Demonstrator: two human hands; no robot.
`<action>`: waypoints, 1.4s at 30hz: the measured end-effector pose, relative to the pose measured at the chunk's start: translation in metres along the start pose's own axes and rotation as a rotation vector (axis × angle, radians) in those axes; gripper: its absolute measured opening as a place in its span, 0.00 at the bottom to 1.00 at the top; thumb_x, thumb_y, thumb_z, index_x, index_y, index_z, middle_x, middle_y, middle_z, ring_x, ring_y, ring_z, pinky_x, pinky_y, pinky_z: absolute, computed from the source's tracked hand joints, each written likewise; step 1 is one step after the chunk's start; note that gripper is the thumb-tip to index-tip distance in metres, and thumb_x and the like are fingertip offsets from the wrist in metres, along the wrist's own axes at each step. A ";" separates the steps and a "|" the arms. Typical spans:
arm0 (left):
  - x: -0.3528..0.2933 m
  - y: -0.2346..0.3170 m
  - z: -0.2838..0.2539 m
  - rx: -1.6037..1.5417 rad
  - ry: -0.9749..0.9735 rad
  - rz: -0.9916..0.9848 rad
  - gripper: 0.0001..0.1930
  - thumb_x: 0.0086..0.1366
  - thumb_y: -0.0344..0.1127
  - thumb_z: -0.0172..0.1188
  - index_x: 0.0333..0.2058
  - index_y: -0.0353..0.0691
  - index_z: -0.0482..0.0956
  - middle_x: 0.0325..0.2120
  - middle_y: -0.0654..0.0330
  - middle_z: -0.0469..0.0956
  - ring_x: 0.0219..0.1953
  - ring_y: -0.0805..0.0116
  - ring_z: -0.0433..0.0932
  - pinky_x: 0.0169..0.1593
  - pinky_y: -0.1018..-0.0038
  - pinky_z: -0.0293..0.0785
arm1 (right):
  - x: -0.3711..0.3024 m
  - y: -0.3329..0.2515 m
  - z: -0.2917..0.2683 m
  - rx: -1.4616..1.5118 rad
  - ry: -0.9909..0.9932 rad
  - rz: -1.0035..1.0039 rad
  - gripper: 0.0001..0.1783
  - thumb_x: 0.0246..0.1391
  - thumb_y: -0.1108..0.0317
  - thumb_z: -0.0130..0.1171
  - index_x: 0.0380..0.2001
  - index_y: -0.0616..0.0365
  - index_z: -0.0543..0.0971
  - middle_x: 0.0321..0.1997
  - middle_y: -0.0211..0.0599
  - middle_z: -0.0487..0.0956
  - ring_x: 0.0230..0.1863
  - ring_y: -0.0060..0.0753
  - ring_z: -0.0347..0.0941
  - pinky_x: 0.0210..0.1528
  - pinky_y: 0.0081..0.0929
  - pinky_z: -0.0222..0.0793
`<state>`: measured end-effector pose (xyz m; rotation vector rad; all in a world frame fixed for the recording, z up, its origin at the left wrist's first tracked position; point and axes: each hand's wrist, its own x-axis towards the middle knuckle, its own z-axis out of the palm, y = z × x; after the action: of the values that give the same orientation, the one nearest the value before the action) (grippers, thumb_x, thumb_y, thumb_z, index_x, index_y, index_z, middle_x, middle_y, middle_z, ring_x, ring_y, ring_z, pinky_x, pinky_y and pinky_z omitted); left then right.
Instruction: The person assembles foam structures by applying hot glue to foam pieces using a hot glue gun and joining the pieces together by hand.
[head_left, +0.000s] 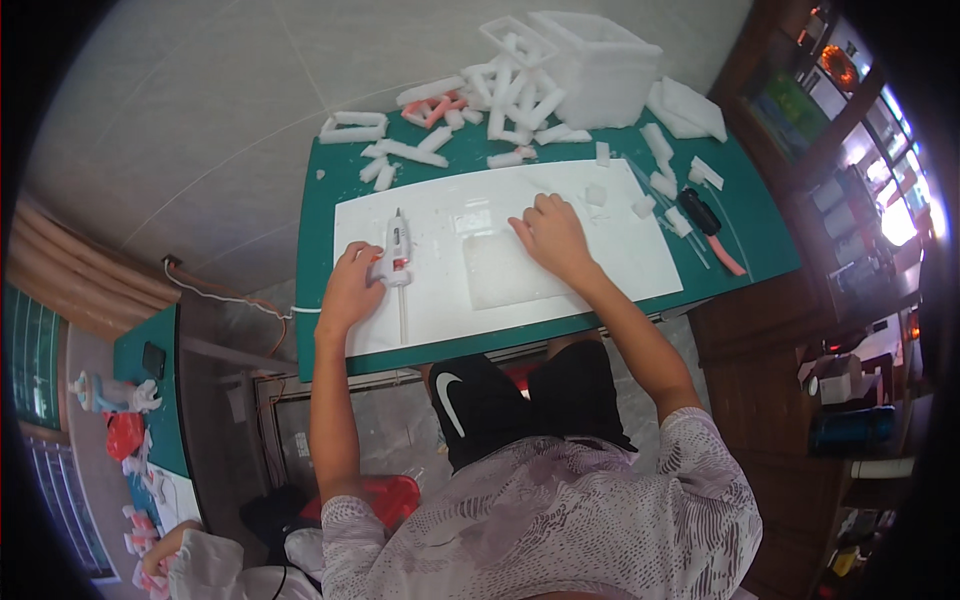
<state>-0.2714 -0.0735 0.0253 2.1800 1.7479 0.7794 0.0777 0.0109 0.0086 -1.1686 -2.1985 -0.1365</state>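
A white hot glue gun [397, 250] lies on the white board [430, 325], nozzle pointing away from me, a clear glue stick [403, 315] trailing from its back end. My left hand [352, 285] is closed around its handle at the left side. A thin whitish foam sheet [505, 275] rests flat on the middle of the board. Over that sheet's far right corner sits my right hand [556, 238], fingers curled in and thumb toward the left; whatever is under the fingertips is hidden. Small pale foam squares [596, 194] lie just right of it.
Along the table's [765, 240] far edge stand a large white foam box [605, 85] and a heap of foam frames [520, 100], some pink. At right lie a black-and-pink brush-like tool [705, 220] and clear glue sticks [690, 240]. Another person's arm [170, 545] shows at lower left.
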 end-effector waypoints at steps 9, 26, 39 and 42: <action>-0.001 0.003 0.011 0.295 0.183 0.131 0.23 0.47 0.25 0.63 0.47 0.40 0.78 0.47 0.57 0.75 0.46 0.54 0.76 0.47 0.62 0.70 | -0.017 0.011 -0.029 0.089 -0.412 -0.031 0.40 0.51 0.37 0.65 0.56 0.60 0.78 0.56 0.47 0.74 0.58 0.50 0.69 0.62 0.50 0.60; -0.015 0.090 0.019 -0.339 0.540 -0.106 0.11 0.60 0.25 0.62 0.41 0.32 0.77 0.39 0.47 0.77 0.40 0.45 0.78 0.45 0.63 0.75 | 0.051 -0.025 -0.039 0.129 -0.221 -0.073 0.21 0.55 0.54 0.65 0.48 0.53 0.81 0.42 0.43 0.84 0.44 0.48 0.80 0.46 0.42 0.74; -0.017 0.140 0.076 -0.690 0.496 -0.452 0.09 0.66 0.34 0.59 0.36 0.32 0.74 0.20 0.54 0.75 0.23 0.71 0.71 0.30 0.68 0.69 | 0.057 -0.033 -0.042 0.181 -0.324 0.032 0.21 0.54 0.52 0.65 0.46 0.50 0.82 0.42 0.40 0.85 0.43 0.48 0.81 0.45 0.40 0.74; -0.014 0.147 0.079 -0.670 0.495 -0.466 0.09 0.67 0.33 0.59 0.35 0.32 0.74 0.22 0.53 0.75 0.24 0.69 0.71 0.31 0.67 0.69 | 0.054 -0.032 -0.040 0.192 -0.291 0.019 0.20 0.54 0.52 0.64 0.47 0.49 0.82 0.42 0.40 0.85 0.43 0.47 0.81 0.45 0.40 0.73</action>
<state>-0.1093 -0.1135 0.0296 1.1524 1.7322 1.5690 0.0505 0.0152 0.0775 -1.1594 -2.3865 0.2636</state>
